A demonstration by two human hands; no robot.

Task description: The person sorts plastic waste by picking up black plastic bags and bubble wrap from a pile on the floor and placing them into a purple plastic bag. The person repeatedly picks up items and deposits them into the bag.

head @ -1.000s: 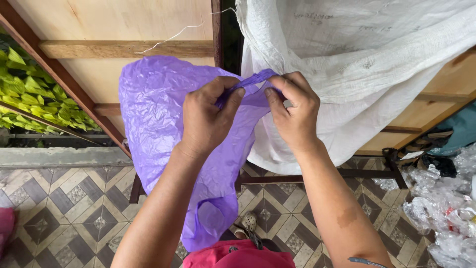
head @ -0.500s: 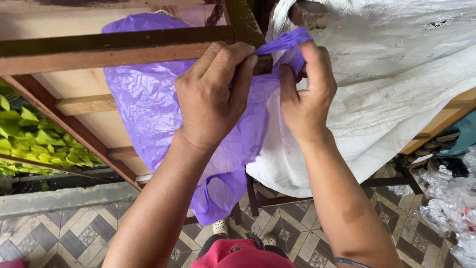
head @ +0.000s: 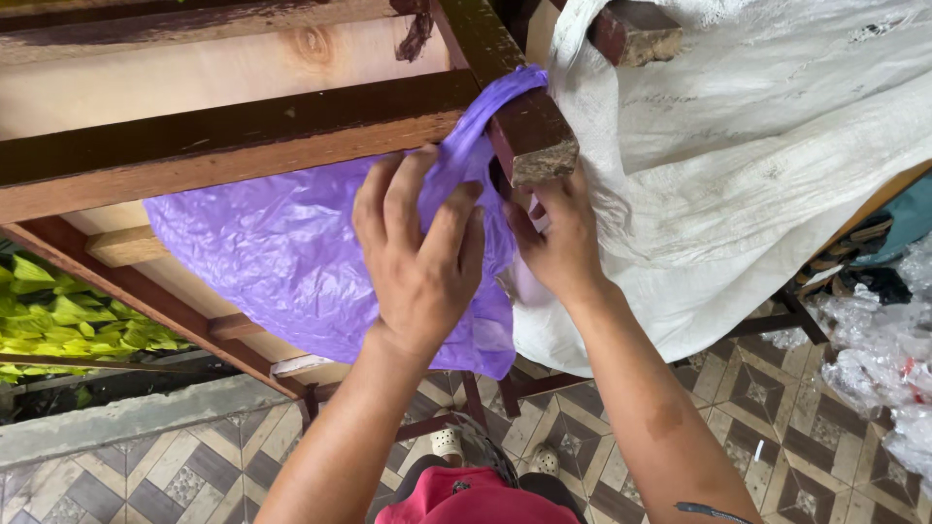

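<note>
One head-worn camera looks steeply down, close over both hands, to the tiled floor (head: 146, 475).

The plastic bag (head: 291, 262) is hung over the wooden post end (head: 532, 136), apparently looped; the sack (head: 757, 165) is draped to its right.
</note>
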